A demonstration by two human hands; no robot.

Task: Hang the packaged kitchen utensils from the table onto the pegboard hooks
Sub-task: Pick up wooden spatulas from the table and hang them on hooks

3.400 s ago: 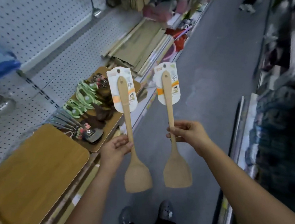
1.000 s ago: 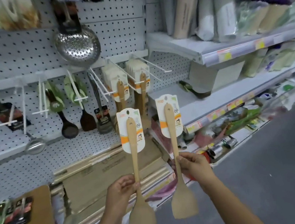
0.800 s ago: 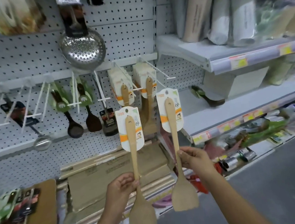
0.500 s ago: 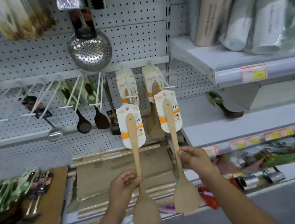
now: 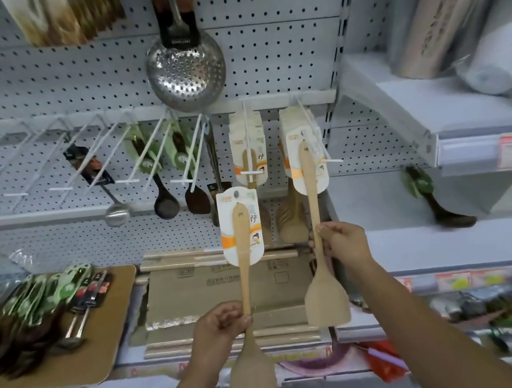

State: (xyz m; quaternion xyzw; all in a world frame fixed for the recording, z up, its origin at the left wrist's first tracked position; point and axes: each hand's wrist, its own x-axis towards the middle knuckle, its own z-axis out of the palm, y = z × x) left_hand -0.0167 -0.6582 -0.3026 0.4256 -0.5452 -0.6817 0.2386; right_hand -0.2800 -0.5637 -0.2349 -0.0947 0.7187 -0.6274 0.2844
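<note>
**Two spatulas going up at the pegboard**

The pegboard is filling the wall ahead, with white hooks sticking out of it in a row. At lower left, a wooden board is carrying a heap of packaged utensils. A steel skimmer is hanging high on the pegboard.

The right spatula is being held upright. Its card is sitting against the hook in front of a hung pack, but I cannot tell whether it is threaded on. The left spatula is standing lower, apart from the hooks.

The right hand is gripping its handle, fingers curled round it. The left hand is pinching the other handle just above the blade.
</note>
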